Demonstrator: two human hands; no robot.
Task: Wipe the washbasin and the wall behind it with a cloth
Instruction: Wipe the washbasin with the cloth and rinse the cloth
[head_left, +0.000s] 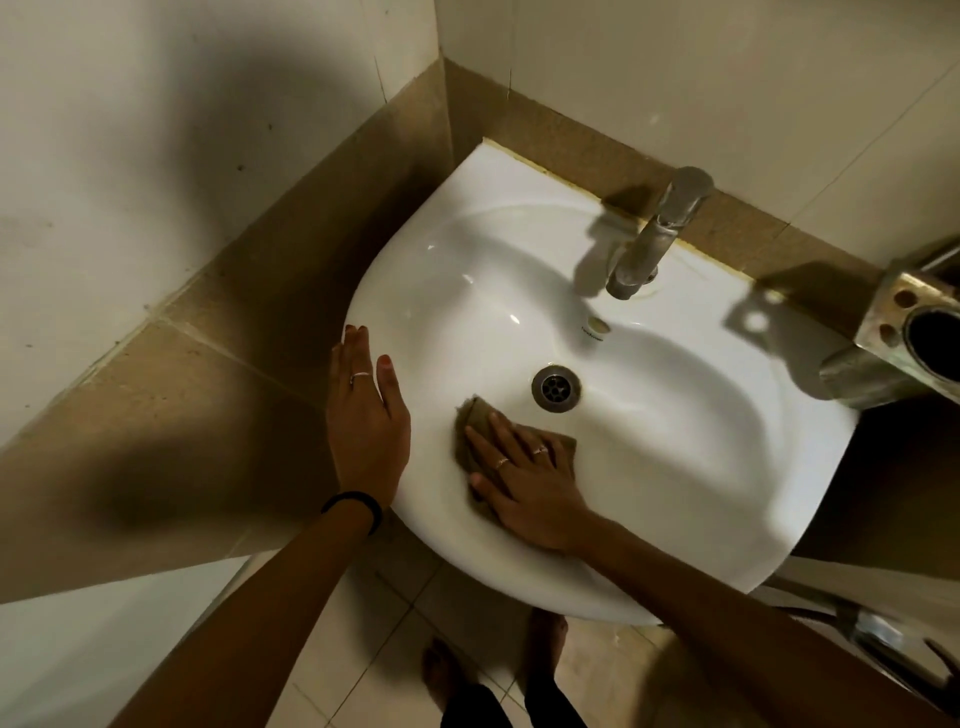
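A white washbasin (649, 441) fills the middle of the view, with a round metal drain (556, 388) at its centre. A brown cloth (470, 421) lies flat on the basin's near-left inner slope, just left of the drain. My right hand (530, 483) presses down on the cloth with fingers spread. My left hand (366, 410) rests flat on the basin's left rim, fingers together and holding nothing. The wall behind the basin (675, 78) is pale above a brown tile band (571, 150).
A metal tap (654, 234) stands at the basin's back edge. A metal holder with round holes (914, 332) juts out at the right. The left wall (156, 156) meets the back wall in a corner. My bare feet (545, 639) stand on floor tiles below.
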